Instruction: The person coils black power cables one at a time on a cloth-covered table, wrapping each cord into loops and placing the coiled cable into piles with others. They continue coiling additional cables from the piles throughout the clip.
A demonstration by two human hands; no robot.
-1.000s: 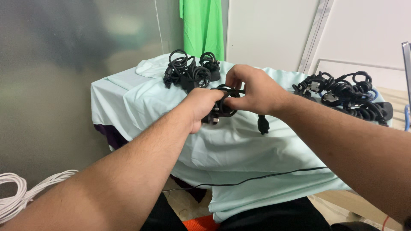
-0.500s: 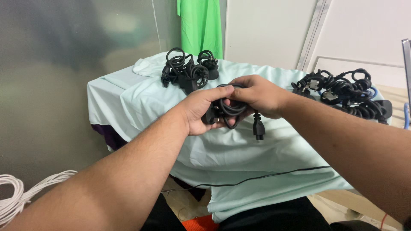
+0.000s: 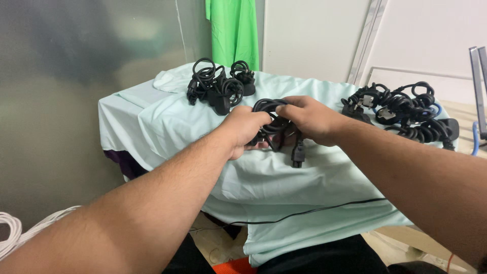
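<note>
since before, the dangling plug (image 3: pixel 298 155) has swung lower; left hand (image 3: pixel 242 131) and right hand (image 3: pixel 309 117) both clasp the coiled black cable (image 3: pixel 271 122) between them.

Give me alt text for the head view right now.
Both hands, left hand and right hand, hold a coiled black power cable above a table draped in pale green cloth, its plug dangling. A bundled cable pile lies behind on the left, a larger tangled pile on the right.
</note>
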